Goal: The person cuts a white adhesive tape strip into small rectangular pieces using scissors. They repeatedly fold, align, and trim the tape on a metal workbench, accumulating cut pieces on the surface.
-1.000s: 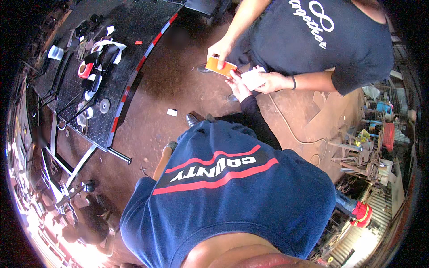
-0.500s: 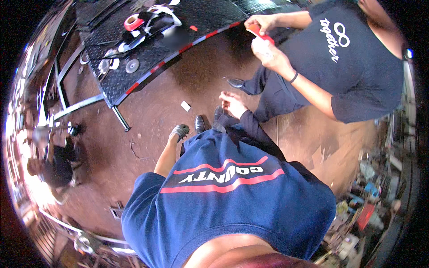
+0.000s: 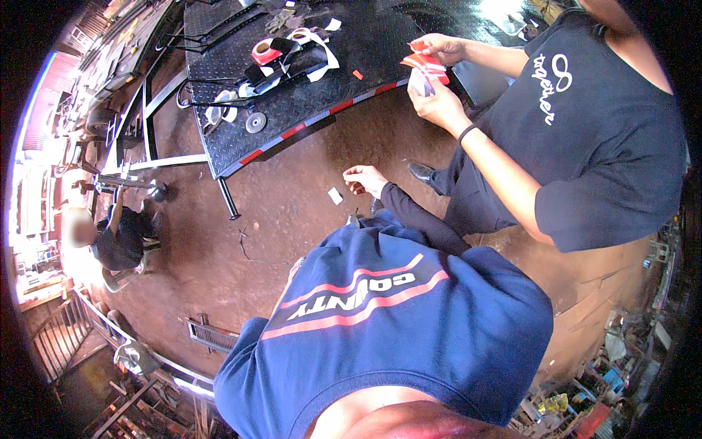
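Note:
My right hand [image 3: 365, 180], at the end of a dark sleeve, hangs in front of my blue shirt [image 3: 409, 329] with its fingers loosely bent and apart. Nothing shows in it. A small white piece [image 3: 335, 195] lies on the floor just beyond. My left hand is hidden behind the shirt; only a sliver of that arm shows. At the right stands a co-worker in a black shirt [image 3: 599, 161], whose hands hold red and white strips [image 3: 425, 71]. Beyond my hand is a black diamond-plate trailer deck [image 3: 303, 110] with red and silver tape along its edge.
On the deck lie a red-rimmed tape roll [image 3: 265, 51], a grey disc [image 3: 256, 122], white scraps and dark cloth. A metal leg [image 3: 229, 199] stands under its corner. Another person [image 3: 121, 238] sits at the left. Clutter [image 3: 585, 402] fills the lower right; a metal grate [image 3: 212, 335] lies lower left.
My view has shifted, so the deck and the co-worker sit farther right. My gloved left hand has gone out of sight behind my shirt. The co-worker's hands have spread the red strips more.

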Demonstrator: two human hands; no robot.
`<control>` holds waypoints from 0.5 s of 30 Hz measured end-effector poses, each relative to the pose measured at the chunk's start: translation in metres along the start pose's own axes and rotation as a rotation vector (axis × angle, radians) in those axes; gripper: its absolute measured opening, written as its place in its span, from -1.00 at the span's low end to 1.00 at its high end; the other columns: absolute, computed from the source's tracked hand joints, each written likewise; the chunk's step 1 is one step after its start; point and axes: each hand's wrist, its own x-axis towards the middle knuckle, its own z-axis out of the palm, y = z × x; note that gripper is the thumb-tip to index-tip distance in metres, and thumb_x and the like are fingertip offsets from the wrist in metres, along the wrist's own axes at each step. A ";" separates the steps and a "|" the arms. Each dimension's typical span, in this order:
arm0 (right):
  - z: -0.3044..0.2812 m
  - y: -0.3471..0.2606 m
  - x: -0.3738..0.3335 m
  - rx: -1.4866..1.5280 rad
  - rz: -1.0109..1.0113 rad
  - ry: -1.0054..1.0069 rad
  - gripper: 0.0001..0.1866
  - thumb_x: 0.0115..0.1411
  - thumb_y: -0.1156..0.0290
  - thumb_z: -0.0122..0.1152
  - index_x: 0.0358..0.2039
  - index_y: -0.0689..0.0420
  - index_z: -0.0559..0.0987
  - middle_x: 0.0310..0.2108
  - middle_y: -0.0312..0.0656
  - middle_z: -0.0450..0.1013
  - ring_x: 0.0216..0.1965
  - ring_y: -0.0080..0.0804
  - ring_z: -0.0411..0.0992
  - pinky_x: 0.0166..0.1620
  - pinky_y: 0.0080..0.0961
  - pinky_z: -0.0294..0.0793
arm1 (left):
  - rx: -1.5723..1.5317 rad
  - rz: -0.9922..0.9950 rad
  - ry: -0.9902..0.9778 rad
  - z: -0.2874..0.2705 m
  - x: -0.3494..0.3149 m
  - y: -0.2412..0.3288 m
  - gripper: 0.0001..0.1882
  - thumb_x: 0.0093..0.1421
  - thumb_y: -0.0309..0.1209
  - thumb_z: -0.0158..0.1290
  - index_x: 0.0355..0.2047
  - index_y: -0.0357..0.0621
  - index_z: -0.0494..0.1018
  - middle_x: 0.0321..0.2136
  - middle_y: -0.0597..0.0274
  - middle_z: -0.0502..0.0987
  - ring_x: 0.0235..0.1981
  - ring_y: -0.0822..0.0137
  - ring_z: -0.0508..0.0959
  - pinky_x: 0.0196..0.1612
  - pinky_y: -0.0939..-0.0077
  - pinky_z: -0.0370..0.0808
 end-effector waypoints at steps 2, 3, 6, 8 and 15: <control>-0.024 0.009 0.014 -0.103 0.064 0.005 -0.87 0.09 0.41 0.15 -0.32 0.10 0.48 -0.53 -0.31 0.45 -0.62 -0.61 0.39 -0.56 -0.64 0.41 | -0.031 -0.033 0.020 0.004 0.000 0.006 -0.74 0.06 -0.24 -0.04 -0.36 -0.13 0.50 -0.53 0.13 0.53 -0.56 0.30 0.51 -0.49 0.34 0.41; -0.032 0.015 0.019 -0.177 0.086 0.043 -0.88 0.08 0.42 0.15 -0.34 0.11 0.49 -0.56 -0.29 0.45 -0.66 -0.59 0.37 -0.62 -0.63 0.38 | -0.049 -0.049 0.035 0.005 0.001 0.009 -0.74 0.06 -0.24 -0.04 -0.36 -0.13 0.50 -0.53 0.14 0.53 -0.57 0.30 0.51 -0.49 0.34 0.41; -0.079 0.035 0.040 -0.122 0.178 0.074 -0.87 0.04 0.42 0.20 -0.36 0.07 0.50 -0.57 -0.34 0.46 -0.68 -0.62 0.36 -0.67 -0.62 0.35 | -0.107 -0.062 0.080 0.010 0.006 0.028 -0.74 0.06 -0.24 -0.04 -0.36 -0.13 0.50 -0.54 0.14 0.53 -0.57 0.30 0.51 -0.49 0.34 0.41; -0.084 0.032 0.045 -0.134 0.212 0.097 -0.88 0.04 0.42 0.19 -0.37 0.07 0.49 -0.59 -0.34 0.44 -0.70 -0.61 0.35 -0.68 -0.60 0.33 | -0.149 -0.072 0.124 0.012 0.007 0.038 -0.74 0.06 -0.24 -0.04 -0.36 -0.13 0.50 -0.54 0.14 0.53 -0.57 0.30 0.51 -0.49 0.34 0.41; -0.114 0.038 0.058 -0.367 0.281 0.102 -0.87 0.05 0.41 0.18 -0.34 0.04 0.49 -0.56 -0.29 0.45 -0.69 -0.59 0.37 -0.69 -0.54 0.32 | -0.267 -0.082 0.212 0.022 0.005 0.064 -0.74 0.07 -0.24 -0.05 -0.37 -0.13 0.50 -0.55 0.14 0.53 -0.57 0.29 0.50 -0.49 0.33 0.41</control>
